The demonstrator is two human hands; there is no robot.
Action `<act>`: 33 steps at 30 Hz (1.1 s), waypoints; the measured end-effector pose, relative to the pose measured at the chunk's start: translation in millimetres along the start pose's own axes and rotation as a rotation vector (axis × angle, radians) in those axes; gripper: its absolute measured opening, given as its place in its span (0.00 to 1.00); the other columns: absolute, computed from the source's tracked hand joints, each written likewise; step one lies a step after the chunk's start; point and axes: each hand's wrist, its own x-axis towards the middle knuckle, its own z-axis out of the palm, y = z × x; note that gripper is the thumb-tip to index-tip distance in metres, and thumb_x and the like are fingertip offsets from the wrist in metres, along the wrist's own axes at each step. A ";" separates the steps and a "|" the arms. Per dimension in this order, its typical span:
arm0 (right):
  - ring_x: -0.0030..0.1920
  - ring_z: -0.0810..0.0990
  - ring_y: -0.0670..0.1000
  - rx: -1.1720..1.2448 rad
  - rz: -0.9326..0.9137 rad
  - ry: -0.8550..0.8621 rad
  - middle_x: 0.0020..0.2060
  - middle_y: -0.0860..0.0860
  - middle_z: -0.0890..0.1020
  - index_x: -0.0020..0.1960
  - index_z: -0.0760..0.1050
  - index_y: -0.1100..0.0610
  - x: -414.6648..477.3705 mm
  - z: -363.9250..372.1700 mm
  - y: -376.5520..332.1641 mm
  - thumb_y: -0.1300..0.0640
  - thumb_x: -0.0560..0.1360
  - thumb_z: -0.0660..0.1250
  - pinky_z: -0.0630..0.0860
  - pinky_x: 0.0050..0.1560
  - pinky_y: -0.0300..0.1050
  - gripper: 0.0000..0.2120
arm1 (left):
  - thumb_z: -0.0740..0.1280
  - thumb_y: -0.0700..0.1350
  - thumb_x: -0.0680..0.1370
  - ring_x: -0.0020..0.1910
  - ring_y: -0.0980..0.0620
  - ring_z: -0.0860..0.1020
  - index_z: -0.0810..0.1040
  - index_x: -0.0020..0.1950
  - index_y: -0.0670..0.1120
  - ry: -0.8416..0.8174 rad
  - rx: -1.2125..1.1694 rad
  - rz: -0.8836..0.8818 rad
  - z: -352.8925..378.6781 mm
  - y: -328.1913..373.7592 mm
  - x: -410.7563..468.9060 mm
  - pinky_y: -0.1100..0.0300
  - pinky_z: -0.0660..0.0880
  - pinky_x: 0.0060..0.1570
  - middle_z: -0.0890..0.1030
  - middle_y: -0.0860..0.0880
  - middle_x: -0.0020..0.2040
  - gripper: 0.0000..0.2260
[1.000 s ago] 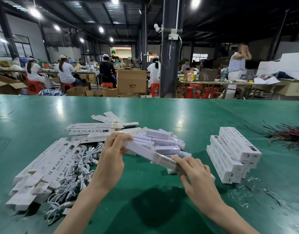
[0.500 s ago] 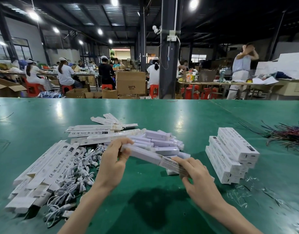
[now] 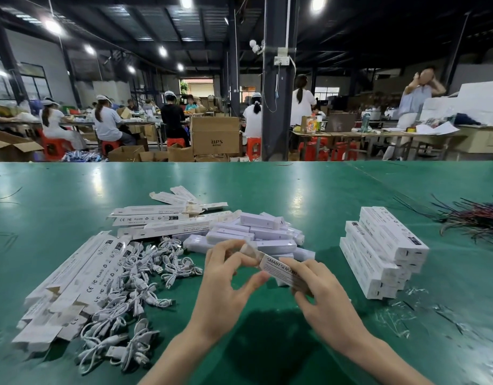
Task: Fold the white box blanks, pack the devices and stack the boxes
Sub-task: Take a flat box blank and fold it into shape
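Note:
I hold a long white box (image 3: pixel 281 269) printed "SMART SENSOR" above the green table (image 3: pixel 323 190). My right hand (image 3: pixel 323 298) grips its near end. My left hand (image 3: pixel 228 276) pinches at its far end, which is blurred. Behind the box lies a heap of pale lilac devices (image 3: pixel 256 232). Flat white box blanks (image 3: pixel 81 276) lie in a fan at the left, with more blanks (image 3: pixel 162 218) further back. A stack of closed white boxes (image 3: pixel 384 248) stands at the right.
A tangle of white USB cables (image 3: pixel 134 287) lies between the blanks and my left arm. Dark and red wires (image 3: pixel 473 218) are piled at the far right. Scraps of clear plastic (image 3: pixel 401 315) litter the table near the stack. People work at benches beyond the table.
The box has slid toward my right hand and now looks shorter. My left hand has moved right along it, from the far end toward the middle.

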 end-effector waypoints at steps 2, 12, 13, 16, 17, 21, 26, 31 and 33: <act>0.54 0.73 0.50 -0.019 -0.008 0.010 0.51 0.46 0.75 0.68 0.72 0.49 -0.8 -0.1 0.1 0.68 0.72 0.67 0.70 0.58 0.47 0.28 | 0.74 0.54 0.69 0.62 0.63 0.64 0.77 0.44 0.61 0.008 0.047 0.011 3.8 2.1 -3.1 0.72 0.61 0.60 0.70 0.61 0.60 0.07; 0.49 0.75 0.52 -0.134 -0.161 -0.012 0.48 0.48 0.77 0.66 0.75 0.53 -7.0 3.0 -7.1 0.68 0.66 0.66 0.73 0.51 0.49 0.29 | 0.76 0.45 0.71 0.59 0.75 0.53 0.81 0.42 0.57 -0.271 0.000 -0.179 5.0 3.7 -5.5 0.84 0.50 0.56 0.63 0.61 0.66 0.07; 0.49 0.75 0.52 -0.138 -0.169 -0.005 0.48 0.48 0.77 0.66 0.75 0.53 -6.3 2.6 -7.0 0.69 0.66 0.67 0.73 0.50 0.49 0.30 | 0.76 0.46 0.71 0.61 0.71 0.55 0.82 0.44 0.56 -0.281 0.003 -0.188 3.3 3.2 -4.2 0.83 0.50 0.57 0.63 0.61 0.67 0.06; 0.48 0.76 0.52 -0.143 -0.166 0.007 0.48 0.48 0.77 0.66 0.75 0.53 -5.2 -0.1 -8.5 0.70 0.65 0.68 0.70 0.50 0.47 0.31 | 0.75 0.46 0.72 0.65 0.66 0.53 0.82 0.45 0.57 -0.295 -0.003 -0.216 -0.5 1.4 -1.0 0.78 0.48 0.61 0.62 0.59 0.68 0.06; 0.47 0.76 0.52 -0.150 -0.167 0.006 0.47 0.48 0.77 0.66 0.75 0.54 -5.4 -0.6 -9.2 0.72 0.65 0.69 0.69 0.50 0.46 0.31 | 0.75 0.46 0.72 0.65 0.67 0.52 0.82 0.45 0.58 -0.316 -0.011 -0.233 -1.2 1.4 -0.9 0.81 0.47 0.60 0.62 0.60 0.68 0.07; 0.45 0.76 0.53 -0.203 -0.203 0.002 0.46 0.50 0.78 0.64 0.77 0.55 -8.0 0.3 -9.2 0.73 0.63 0.70 0.67 0.47 0.46 0.31 | 0.75 0.48 0.72 0.65 0.68 0.52 0.82 0.48 0.59 -0.463 -0.100 -0.332 -2.8 2.8 -2.0 0.85 0.49 0.51 0.64 0.60 0.67 0.07; 0.46 0.75 0.52 -0.161 -0.209 0.007 0.47 0.49 0.77 0.66 0.75 0.54 -8.8 4.6 -9.4 0.73 0.62 0.69 0.73 0.46 0.46 0.34 | 0.75 0.53 0.71 0.58 0.83 0.49 0.85 0.47 0.58 -0.432 -0.187 -0.372 -3.6 -0.9 0.4 0.85 0.53 0.51 0.63 0.68 0.63 0.06; 0.48 0.75 0.53 -0.044 -0.101 0.096 0.48 0.49 0.77 0.66 0.74 0.53 -4.9 3.8 -4.2 0.73 0.66 0.69 0.74 0.51 0.53 0.32 | 0.71 0.57 0.67 0.57 0.59 0.76 0.86 0.38 0.51 -0.194 -0.351 -0.359 -25.6 -5.5 16.5 0.63 0.71 0.58 0.81 0.56 0.55 0.11; 0.49 0.75 0.53 0.036 -0.040 0.136 0.48 0.48 0.77 0.66 0.74 0.53 -2.4 1.5 -2.1 0.73 0.69 0.69 0.74 0.54 0.53 0.29 | 0.70 0.51 0.72 0.42 0.51 0.79 0.83 0.33 0.48 0.040 -0.131 -0.355 -39.5 -21.6 23.5 0.56 0.72 0.46 0.84 0.50 0.43 0.11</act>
